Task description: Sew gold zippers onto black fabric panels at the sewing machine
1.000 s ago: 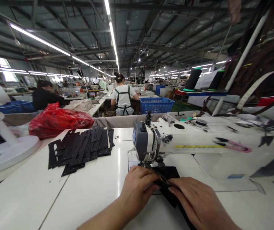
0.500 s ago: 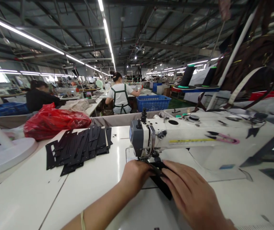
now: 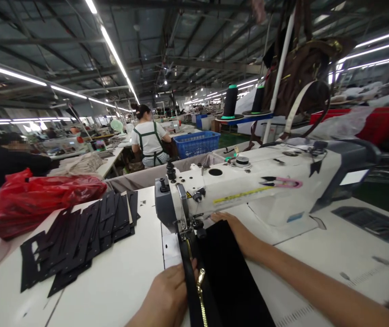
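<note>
A black fabric piece (image 3: 235,277) lies under the needle area of the white sewing machine (image 3: 245,181) and runs toward me. Along its left part is a gold zipper (image 3: 201,290) with a gold pull. My left hand (image 3: 167,290) grips the left edge of the fabric, its fingertips partly hidden by it. Beyond the fabric's right edge, beside the machine head, my right hand (image 3: 237,229) rests with its fingers partly behind the black fabric; whether they pinch it is hidden.
Black strips (image 3: 88,231) lie piled on the left of the white table. Behind them is a red plastic bag (image 3: 44,195). Thread cones (image 3: 230,102) stand behind the machine. A person (image 3: 148,138) is farther back near a blue basket (image 3: 197,144).
The view has turned right. The black fabric now lies spread out with the gold zipper showing. My left hand has moved nearer me, my right hand farther forward beside the machine head.
</note>
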### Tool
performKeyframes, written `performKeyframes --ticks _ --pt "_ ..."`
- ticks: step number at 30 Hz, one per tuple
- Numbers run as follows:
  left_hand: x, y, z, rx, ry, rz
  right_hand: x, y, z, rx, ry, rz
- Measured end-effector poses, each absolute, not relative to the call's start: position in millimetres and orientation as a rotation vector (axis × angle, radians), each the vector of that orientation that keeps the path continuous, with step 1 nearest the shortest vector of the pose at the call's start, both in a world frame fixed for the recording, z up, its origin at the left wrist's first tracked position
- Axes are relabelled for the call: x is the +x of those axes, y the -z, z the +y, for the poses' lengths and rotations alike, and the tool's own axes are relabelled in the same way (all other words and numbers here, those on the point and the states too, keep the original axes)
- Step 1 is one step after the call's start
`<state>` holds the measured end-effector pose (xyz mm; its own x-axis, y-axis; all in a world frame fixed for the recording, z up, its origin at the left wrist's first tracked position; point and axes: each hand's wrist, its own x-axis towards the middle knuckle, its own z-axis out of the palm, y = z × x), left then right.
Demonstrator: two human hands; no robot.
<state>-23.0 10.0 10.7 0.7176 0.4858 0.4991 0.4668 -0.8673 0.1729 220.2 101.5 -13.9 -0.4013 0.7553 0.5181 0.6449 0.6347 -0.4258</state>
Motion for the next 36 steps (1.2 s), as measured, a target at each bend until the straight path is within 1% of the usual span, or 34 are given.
performKeyframes --ticks 3,7,10,15,20,23,28,36 --pt "-25 -15 7 2.860 -0.725 0.831 231 14 110 -1.084 -0.427 -2.088" --pt "-19 -21 13 2.753 -0.711 1.209 231 11 105 -1.123 -0.663 -1.959" --pt "-12 -17 20 2.776 -0.644 1.377 233 8 104 -1.159 -0.759 -1.892" --pt "-8 -15 20 2.845 -0.466 1.457 238 6 107 -1.226 -0.854 -1.836" --pt "-7 -17 18 2.879 -0.543 1.449 238 11 105 -1.216 -0.975 -1.846" --pt "-6 -19 20 2.874 -0.550 1.452 236 13 104 -1.180 -0.884 -1.910" --pt "-4 -25 19 2.843 -0.448 1.514 236 11 104 -1.219 -0.526 -2.069" --pt "-7 -19 15 2.816 -0.507 1.532 234 3 100 -1.389 -0.266 -2.074"
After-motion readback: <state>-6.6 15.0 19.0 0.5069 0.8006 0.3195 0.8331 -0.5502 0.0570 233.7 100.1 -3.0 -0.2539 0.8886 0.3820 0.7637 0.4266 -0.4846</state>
